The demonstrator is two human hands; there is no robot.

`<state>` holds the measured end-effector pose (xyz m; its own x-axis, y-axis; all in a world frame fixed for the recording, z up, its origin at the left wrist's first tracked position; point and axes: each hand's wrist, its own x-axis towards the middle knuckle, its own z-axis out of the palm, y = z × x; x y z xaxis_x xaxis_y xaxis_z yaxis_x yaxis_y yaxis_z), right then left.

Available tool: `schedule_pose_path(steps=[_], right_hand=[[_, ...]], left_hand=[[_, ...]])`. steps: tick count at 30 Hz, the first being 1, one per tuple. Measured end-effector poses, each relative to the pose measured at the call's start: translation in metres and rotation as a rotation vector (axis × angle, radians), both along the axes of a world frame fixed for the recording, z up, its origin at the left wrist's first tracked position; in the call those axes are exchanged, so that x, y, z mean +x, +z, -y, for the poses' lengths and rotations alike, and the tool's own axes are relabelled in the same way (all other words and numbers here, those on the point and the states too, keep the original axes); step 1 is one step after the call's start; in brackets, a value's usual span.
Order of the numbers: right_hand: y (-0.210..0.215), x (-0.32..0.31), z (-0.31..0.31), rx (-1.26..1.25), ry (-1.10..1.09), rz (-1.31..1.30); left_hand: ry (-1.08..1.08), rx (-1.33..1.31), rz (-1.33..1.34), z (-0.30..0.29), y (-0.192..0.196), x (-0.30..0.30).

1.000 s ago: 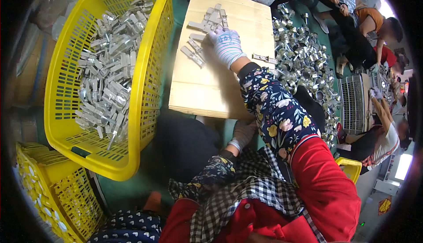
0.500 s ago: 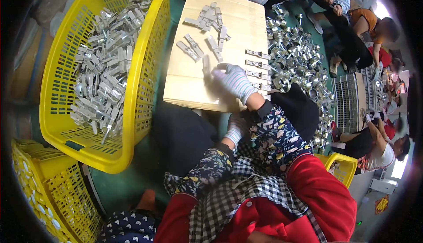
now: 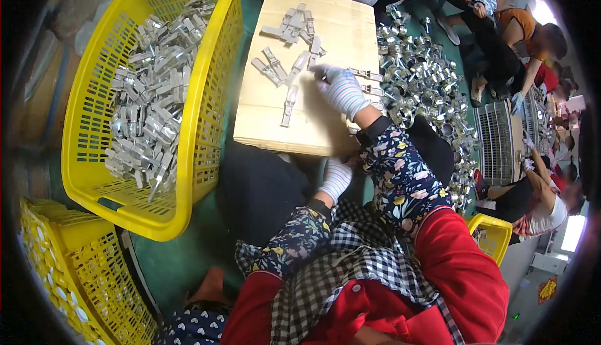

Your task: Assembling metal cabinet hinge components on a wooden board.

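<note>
1. My right hand (image 3: pixel 343 90), mid-frame, curls over the board (image 3: pixel 260 116); whether it holds anything, I can't tell.
2. My left hand (image 3: pixel 336 178), lower centre: grip unclear.
3. Metal clips (image 3: pixel 292 29) lie upper centre.

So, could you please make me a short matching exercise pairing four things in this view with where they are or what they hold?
Column one:
1. Left hand
2. Large yellow basket
3. Right hand
4. Round metal parts

Column two:
A. Heaped to the right of the board
B. Lower in the picture than the board's near edge
C. Over the board
D. Holding a pile of light-grey clip-like pieces

Right pairs: 1-B, 2-D, 3-C, 4-A.
</note>
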<state>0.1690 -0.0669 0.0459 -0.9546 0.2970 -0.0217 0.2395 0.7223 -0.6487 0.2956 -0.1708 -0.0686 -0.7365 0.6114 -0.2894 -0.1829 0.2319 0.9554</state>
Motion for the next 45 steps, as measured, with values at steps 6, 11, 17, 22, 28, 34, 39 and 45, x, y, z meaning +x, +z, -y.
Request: schedule_pose_path(steps=[6,11,17,22,28,34,39,45], right_hand=[[-0.002,-0.006,0.018,0.526,0.518,-0.159],[-0.011,-0.007,0.027,0.665,0.552,-0.187],[0.003,0.019,0.015,0.407,0.545,-0.14],[0.004,0.028,-0.092,-0.242,-0.205,-0.237],[-0.031,0.015,-0.146,-0.309,-0.451,-0.003],[-0.051,0.013,-0.164,-0.017,-0.111,0.083],[-0.051,0.011,-0.16,-0.191,-0.181,-0.001],[-0.052,0.011,-0.163,-0.422,-0.335,0.038]], left_hand=[[-0.109,0.228,0.018,-0.009,-0.081,0.007],[0.127,0.402,0.755,-0.011,-0.102,-0.001],[-0.042,0.087,-0.533,0.013,-0.047,-0.012],[0.006,0.058,0.469,0.014,0.041,-0.014],[0.015,0.033,0.491,0.026,0.043,-0.016],[0.0,0.002,0.604,0.026,0.06,-0.023],[-0.033,-0.054,0.588,0.034,0.035,-0.026],[0.018,-0.028,0.506,0.029,0.046,-0.017]])
